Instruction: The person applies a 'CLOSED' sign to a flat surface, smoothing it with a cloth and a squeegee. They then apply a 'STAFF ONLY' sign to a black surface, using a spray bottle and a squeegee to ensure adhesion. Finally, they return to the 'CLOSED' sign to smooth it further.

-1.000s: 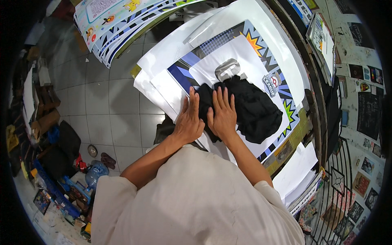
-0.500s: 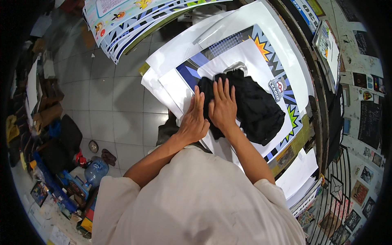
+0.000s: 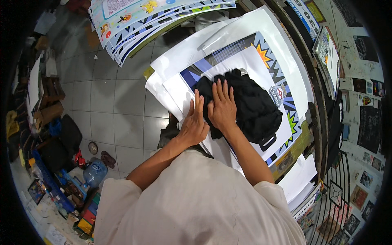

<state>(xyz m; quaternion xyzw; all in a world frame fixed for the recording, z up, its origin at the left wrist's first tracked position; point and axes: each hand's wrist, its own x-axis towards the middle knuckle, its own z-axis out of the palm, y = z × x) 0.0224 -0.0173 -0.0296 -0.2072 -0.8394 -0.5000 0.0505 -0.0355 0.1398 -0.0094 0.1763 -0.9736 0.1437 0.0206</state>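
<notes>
A black garment (image 3: 257, 108) lies spread on a white sheet (image 3: 175, 92) over a colourful printed poster (image 3: 292, 126) on a table. My right hand (image 3: 222, 107) lies flat on the garment's left part, fingers together and pointing away from me. Beside it, my left hand (image 3: 194, 122) presses flat at the garment's left edge, partly on the white sheet. Neither hand grips anything. A small black loop of the garment (image 3: 267, 142) sticks out at the near right.
A stack of printed posters (image 3: 147, 16) hangs over another table at the top. Grey floor tiles (image 3: 110, 102) lie to the left, with bags, boxes and a blue water bottle (image 3: 94, 172). Shelves with pictures (image 3: 363, 122) and a metal rack (image 3: 335, 196) stand at the right.
Both hands have stayed flat on the garment and slid slightly. The view has shifted, so the table sits more to the right.
</notes>
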